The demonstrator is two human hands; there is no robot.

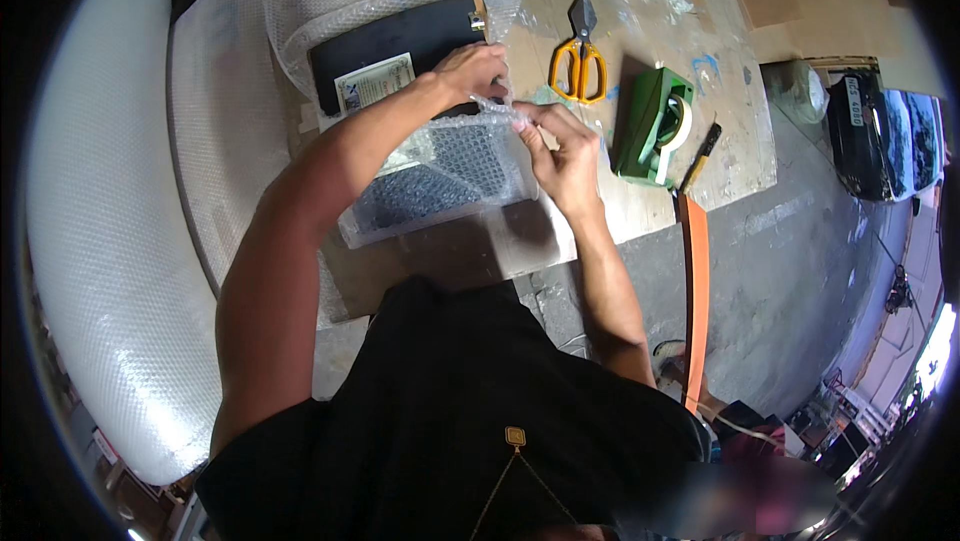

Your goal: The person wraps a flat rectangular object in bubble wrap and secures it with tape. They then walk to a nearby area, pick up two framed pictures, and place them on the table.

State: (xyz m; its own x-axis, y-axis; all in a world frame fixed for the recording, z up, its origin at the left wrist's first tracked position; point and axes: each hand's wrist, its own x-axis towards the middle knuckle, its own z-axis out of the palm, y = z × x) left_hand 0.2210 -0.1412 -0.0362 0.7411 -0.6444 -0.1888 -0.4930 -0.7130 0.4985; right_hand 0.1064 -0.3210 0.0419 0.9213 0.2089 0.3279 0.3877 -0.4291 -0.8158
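Visibly, the right hand pinches bubble wrap while the left hand, its hold too hidden to tell, is at the black panel, lying partly veiled on the table near the scissors.

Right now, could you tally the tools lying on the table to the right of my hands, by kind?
Orange-handled scissors: 1
Green tape dispenser: 1
Slim black-and-yellow tool, probably a cutter: 1
Total: 3
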